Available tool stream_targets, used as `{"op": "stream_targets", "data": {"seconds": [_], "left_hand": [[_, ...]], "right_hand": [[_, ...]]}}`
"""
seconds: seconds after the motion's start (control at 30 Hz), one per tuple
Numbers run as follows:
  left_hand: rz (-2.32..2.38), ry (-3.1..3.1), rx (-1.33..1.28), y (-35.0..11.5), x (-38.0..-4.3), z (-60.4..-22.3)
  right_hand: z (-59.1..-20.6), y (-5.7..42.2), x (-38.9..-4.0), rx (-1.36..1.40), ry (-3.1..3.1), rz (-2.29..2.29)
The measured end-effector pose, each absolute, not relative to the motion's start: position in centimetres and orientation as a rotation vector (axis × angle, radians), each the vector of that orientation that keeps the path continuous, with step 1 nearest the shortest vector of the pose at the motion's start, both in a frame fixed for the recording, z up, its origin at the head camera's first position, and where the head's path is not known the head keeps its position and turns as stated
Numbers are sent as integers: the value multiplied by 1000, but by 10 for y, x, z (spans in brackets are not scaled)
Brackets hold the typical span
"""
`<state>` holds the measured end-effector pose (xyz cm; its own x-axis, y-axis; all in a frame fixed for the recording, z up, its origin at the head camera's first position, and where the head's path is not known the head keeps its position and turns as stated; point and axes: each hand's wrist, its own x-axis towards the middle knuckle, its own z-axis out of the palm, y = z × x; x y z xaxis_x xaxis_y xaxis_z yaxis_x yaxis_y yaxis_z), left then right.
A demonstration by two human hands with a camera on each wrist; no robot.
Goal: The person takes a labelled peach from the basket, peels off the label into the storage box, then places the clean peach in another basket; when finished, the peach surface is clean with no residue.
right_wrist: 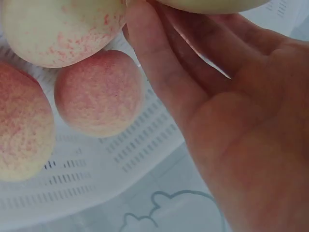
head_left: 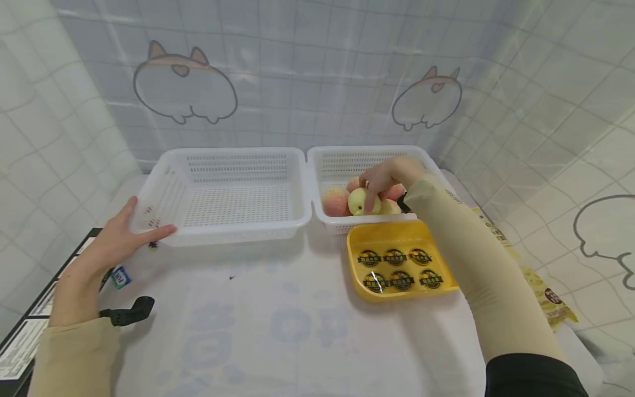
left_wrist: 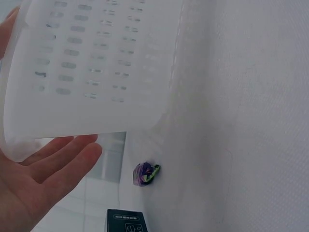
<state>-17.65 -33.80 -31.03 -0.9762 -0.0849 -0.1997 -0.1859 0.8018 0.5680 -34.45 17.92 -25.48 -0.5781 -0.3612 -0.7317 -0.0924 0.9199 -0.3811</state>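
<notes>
My left hand (head_left: pixel 111 240) spans the near-left corner of a white perforated plastic basket (head_left: pixel 233 229), thumb along its front rim and fingers along its left side. In the left wrist view those fingers (left_wrist: pixel 72 164) look straight against the basket's outer side. My right hand (head_left: pixel 384 176) reaches into a second white basket (head_left: pixel 342 226) and grips a pale yellow peach (head_left: pixel 356 201). Pinkish peaches (head_left: pixel 335 202) lie around it. The right wrist view shows a rosy peach (right_wrist: pixel 99 94) beside the fingers; the fingertips are partly hidden.
A yellow tray (head_left: pixel 354 275) with several round black-and-gold stickers stands before the right basket. Yellow packets (head_left: pixel 548 298) lie at the right edge. A small crumpled purple-and-green wrapper (left_wrist: pixel 146 174) and a small blue-green box (head_left: pixel 120 277) sit near the left hand.
</notes>
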Motion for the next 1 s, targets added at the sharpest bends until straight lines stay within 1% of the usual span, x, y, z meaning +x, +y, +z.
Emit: {"op": "stream_targets", "data": {"seconds": [0.17,0.3,0.4,0.63,0.77,0.87,1.0], "left_hand": [[908,2825,-205,-338,-177,-309],[906,2826,-203,-338,-176,-309],[907,2821,-202,-337,-177,-308],[913,2826,-200,-336,-177,-307],[909,2831,-189,-335,-177,-307],[903,2836,-183,-335,-178,-308],[903,2840,-188,-335,-177,-309]], "right_hand": [[-257,174,-342,-368,2169,-292],[-260,173,-336,-277,2257,-260],[-262,173,-332,-226,2281,-287],[-268,178,-317,-272,2424,-442],[-274,180,-317,-467,2477,-442],[-272,186,-318,-700,2486,-396],[-271,201,-292,-902,2649,-382]]}}
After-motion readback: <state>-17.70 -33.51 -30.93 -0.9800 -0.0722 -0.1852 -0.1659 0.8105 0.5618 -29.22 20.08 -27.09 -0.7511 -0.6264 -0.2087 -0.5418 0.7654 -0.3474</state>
